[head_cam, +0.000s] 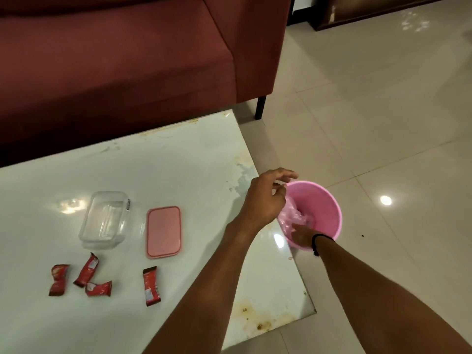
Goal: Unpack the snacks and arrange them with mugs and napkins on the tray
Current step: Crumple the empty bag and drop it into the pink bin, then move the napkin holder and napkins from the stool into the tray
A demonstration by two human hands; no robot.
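Several red snack packets (88,278) lie on the white table (178,169) near its front, one of them (151,286) apart to the right. Behind them stand a clear plastic container (104,219) without a lid and, beside it, its pink lid (163,231) lying flat. A pink bin (328,208) stands on the floor against the table's right edge. My left hand (265,198) hovers at the bin's near rim with fingers apart. My right hand (302,235) is down inside the bin, against a crumpled clear plastic bag (293,213) that partly hides its fingers.
A dark red sofa (127,72) runs along the far side of the table, with a black leg (260,107) at its right end. Glossy beige floor tiles (383,123) spread to the right. Stains mark the table's near right corner (260,325).
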